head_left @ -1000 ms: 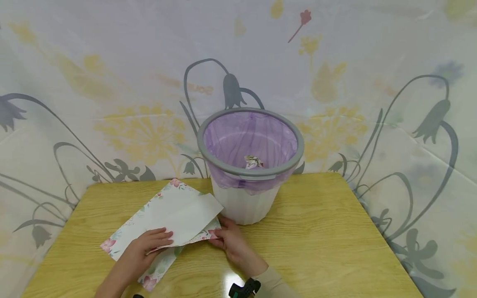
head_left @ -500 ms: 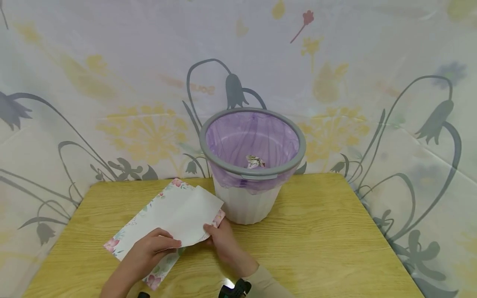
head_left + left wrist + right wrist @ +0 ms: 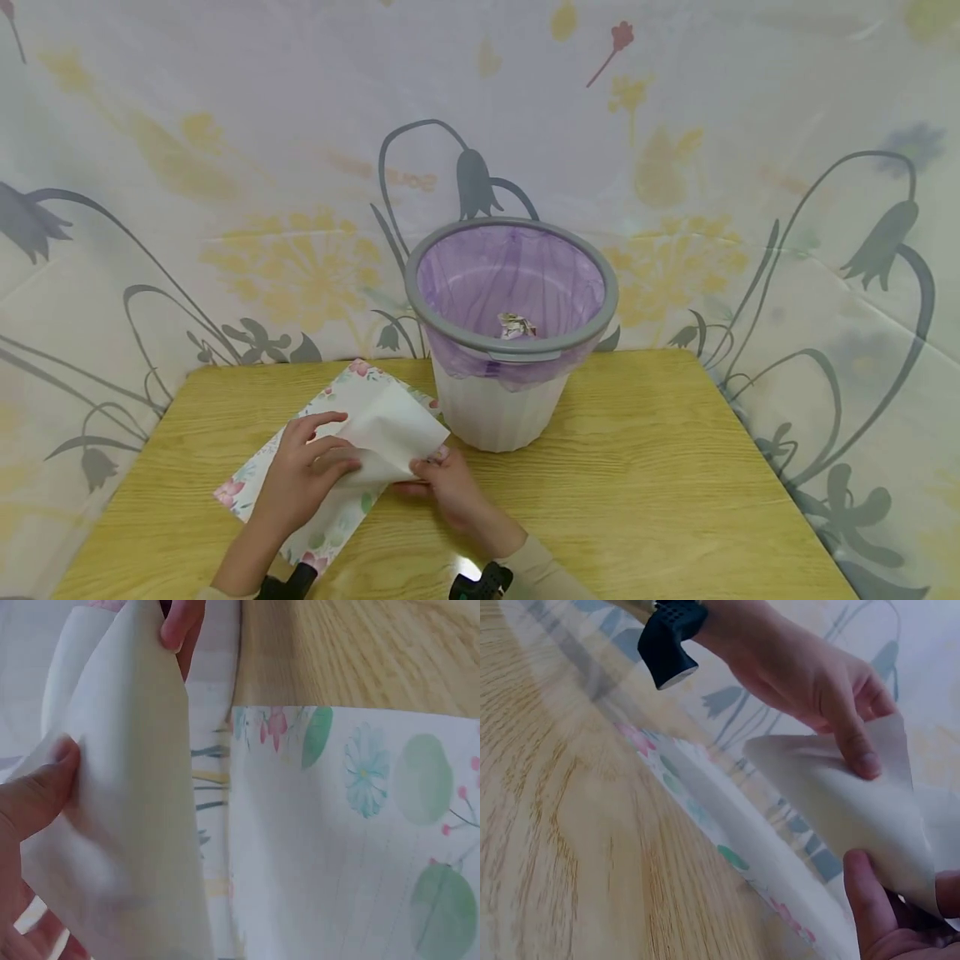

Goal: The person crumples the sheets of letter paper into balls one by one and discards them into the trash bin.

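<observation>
A sheet of paper (image 3: 393,425), its plain white side up, is bent and lifted above a flower-bordered sheet (image 3: 341,512) that lies slantwise on the table. My right hand (image 3: 450,487) pinches the lifted sheet by its near right corner, where a bit of pink print shows. On its left part, my left hand (image 3: 303,475) holds the same sheet. In the left wrist view the left thumb (image 3: 49,784) presses on its face, with the other fingers behind it. The right wrist view shows the paper folding over between both hands, the right thumb (image 3: 866,892) against it.
Right behind the papers stands a white bin (image 3: 498,412) with a grey rim and a purple liner. A crumpled wrapper (image 3: 516,326) lies inside. Behind the wooden table (image 3: 660,483) hangs a flower-printed cloth (image 3: 675,108).
My left hand has moved up and onto the lifted sheet, its fingers now raised. The sheet bends more, and its right corner has been drawn slightly toward the left.
</observation>
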{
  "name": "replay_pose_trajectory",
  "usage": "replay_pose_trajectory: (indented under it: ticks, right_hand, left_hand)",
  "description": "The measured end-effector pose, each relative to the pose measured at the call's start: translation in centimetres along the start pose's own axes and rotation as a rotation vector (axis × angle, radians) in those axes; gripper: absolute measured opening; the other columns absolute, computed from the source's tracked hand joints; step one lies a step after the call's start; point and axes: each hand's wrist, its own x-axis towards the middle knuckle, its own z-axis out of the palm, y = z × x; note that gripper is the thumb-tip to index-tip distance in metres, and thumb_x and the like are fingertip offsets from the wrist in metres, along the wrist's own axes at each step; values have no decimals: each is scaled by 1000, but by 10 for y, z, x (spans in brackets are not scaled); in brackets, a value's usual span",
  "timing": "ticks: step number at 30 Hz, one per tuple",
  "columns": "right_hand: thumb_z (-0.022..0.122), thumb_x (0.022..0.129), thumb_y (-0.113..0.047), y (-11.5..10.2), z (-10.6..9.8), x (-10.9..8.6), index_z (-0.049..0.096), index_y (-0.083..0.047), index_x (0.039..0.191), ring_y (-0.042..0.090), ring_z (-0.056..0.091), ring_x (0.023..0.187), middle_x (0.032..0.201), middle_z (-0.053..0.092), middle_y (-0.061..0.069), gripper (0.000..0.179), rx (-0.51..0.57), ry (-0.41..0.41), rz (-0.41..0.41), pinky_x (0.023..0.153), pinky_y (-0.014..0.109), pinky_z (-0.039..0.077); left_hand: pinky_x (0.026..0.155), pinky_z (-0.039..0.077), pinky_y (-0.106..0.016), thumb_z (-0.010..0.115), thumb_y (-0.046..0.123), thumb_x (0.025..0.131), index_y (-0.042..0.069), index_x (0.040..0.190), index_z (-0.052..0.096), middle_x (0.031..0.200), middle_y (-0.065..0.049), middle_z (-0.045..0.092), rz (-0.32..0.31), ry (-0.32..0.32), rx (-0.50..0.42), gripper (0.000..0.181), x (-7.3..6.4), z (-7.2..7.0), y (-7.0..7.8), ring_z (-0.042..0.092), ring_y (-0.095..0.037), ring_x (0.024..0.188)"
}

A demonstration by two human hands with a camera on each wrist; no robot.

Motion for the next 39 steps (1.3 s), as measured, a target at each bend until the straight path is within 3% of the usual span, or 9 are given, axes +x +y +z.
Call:
replay_pose_trajectory:
  ticks: [4,9,11,18,21,25,32,36,39]
  right_hand:
    - [51,98,8,-2,-6,-1,45,13,132,29,62,109,115,61,8,35,11,-43,3,93,51,51]
    - [50,99,8,-2,-12,-1,44,10,136,26,64,106,119,62,8,38,30,-81,-6,91,44,54]
    - [51,98,8,-2,-12,-1,47,7,134,25,64,104,117,63,6,36,38,-77,-13,89,44,55]
    - [56,100,-3,-7,-11,-1,55,0,105,14,60,94,100,58,1,6,-84,60,-48,90,43,54]
    - [56,100,-5,-14,-13,-5,53,13,124,20,61,100,110,63,13,30,-224,84,-108,90,43,54]
    - [58,98,-4,-24,-13,-14,37,14,145,35,57,119,133,55,28,54,-409,82,-204,96,40,51]
    - [63,91,1,-31,2,-24,40,7,146,38,39,138,150,42,22,60,-533,119,-343,109,53,37]
    - [67,86,4,-35,12,-25,47,-4,146,29,34,143,155,39,11,64,-797,78,-496,111,51,35]
    - [73,84,3,-38,20,-22,49,-5,145,29,33,144,157,36,10,66,-1066,-9,-713,112,48,35]
  left_hand:
    - [99,39,-23,90,10,69,14,99,68,127,-9,63,-110,-52,9,37,3,4,1,57,-30,116]
    - [80,54,-46,86,21,78,10,131,56,121,-11,68,-268,-143,0,61,5,5,3,65,-30,106]
    - [74,55,-44,86,21,78,12,134,57,113,-12,70,-287,-141,-9,64,5,5,3,67,-28,98]
    - [63,52,-33,87,14,76,15,122,67,94,-8,72,-328,-3,23,51,5,2,1,66,-24,84]
    - [62,53,-31,87,11,76,15,118,69,95,-10,73,-362,44,38,46,4,-1,0,68,-25,83]
    - [59,51,-22,87,8,75,14,112,74,96,-10,75,-394,110,47,40,2,-4,-1,68,-21,77]
    - [65,44,-7,87,-1,71,12,103,80,92,-7,76,-298,251,93,35,4,-7,0,64,4,79]
    - [72,44,-5,88,-7,67,11,101,81,91,-5,76,-199,270,144,40,6,-6,4,70,-10,83]
    - [66,52,-14,87,-8,66,10,101,81,89,-5,76,-119,252,177,40,9,-6,7,73,-23,77]
